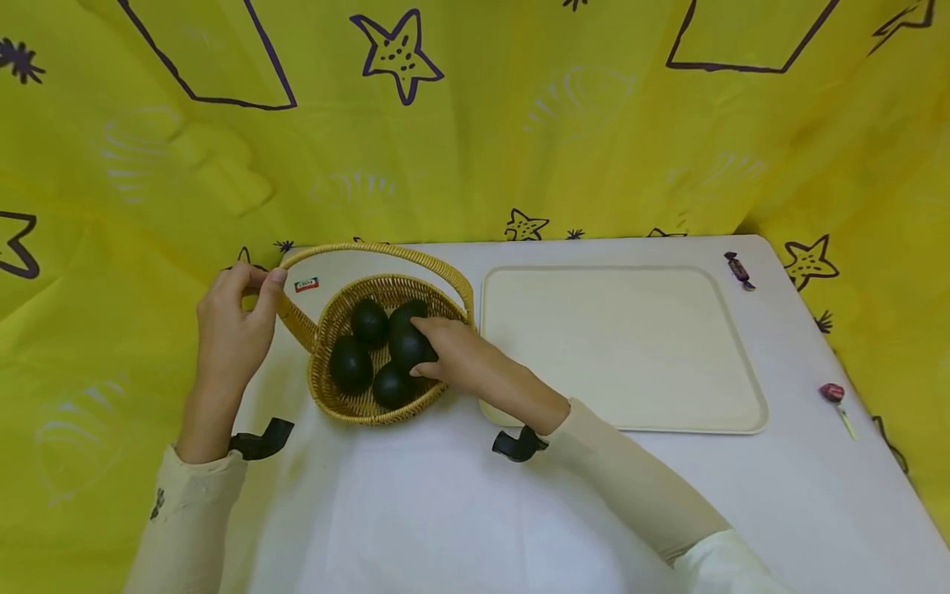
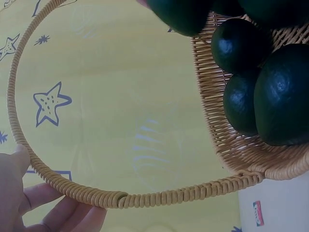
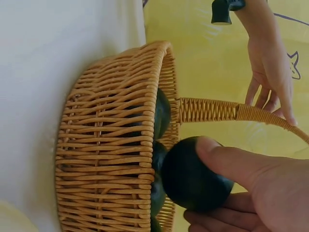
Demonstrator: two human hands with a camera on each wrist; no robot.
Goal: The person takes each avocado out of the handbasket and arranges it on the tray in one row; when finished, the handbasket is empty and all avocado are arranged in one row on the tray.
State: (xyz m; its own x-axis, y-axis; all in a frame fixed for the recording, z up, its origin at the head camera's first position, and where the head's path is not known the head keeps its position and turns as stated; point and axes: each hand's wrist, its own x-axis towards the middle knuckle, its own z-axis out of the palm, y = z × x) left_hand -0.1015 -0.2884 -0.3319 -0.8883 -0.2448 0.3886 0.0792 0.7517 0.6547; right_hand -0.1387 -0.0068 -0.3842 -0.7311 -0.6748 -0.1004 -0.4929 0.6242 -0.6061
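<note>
A woven wicker basket [image 1: 371,419] stands on the white table, left of the tray. My left hand [image 1: 236,322] grips its arched handle [image 1: 386,250] on the left side, thumb and fingers around the wicker in the left wrist view. My right hand [image 1: 467,356] holds a dark green avocado [image 1: 410,345] at the basket's opening. In the right wrist view that avocado [image 3: 190,176] sits between thumb and fingers, above the rim. Several more avocados [image 1: 350,365] lie inside the basket, partly hidden by the wicker wall in the right wrist view.
A cream rectangular tray [image 1: 623,351] lies right of the basket. Beyond it are a wrapped candy [image 1: 738,271] and a lollipop [image 1: 833,393]. A small red, white and green packet [image 1: 306,285] lies near the handle. Yellow patterned cloth [image 1: 475,148] hangs behind the table.
</note>
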